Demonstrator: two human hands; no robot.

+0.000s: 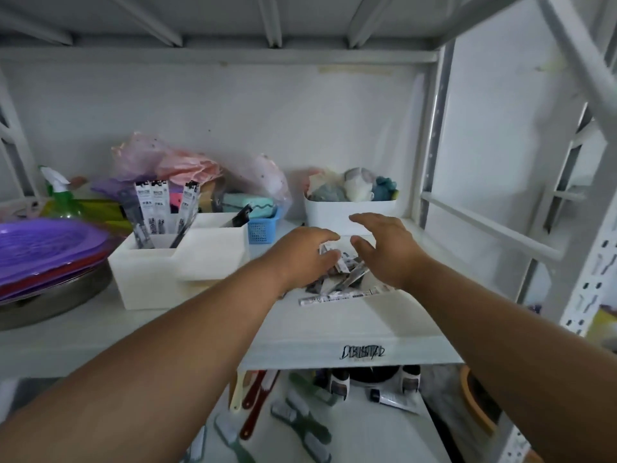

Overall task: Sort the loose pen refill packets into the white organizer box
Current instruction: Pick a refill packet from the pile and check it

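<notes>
At the centre of the frame, a loose pile of pen refill packets [344, 272] lies on the shelf [350, 322], right of the white organizer box [173, 262]. The left hand [302, 253] is curled over the pile, though whether a packet is pinched cannot be told; the right hand [389, 250] is spread wide beside it. The packets are judged light, thin, bendable and slick, best pinched mid-length.

Organizer box [150, 272]: matt white plastic. Packets [337, 277]: glossy printed film. Bowl [53, 297], at 9 o'clock: dull metal. Shelf [334, 322]: smooth painted white.
</notes>
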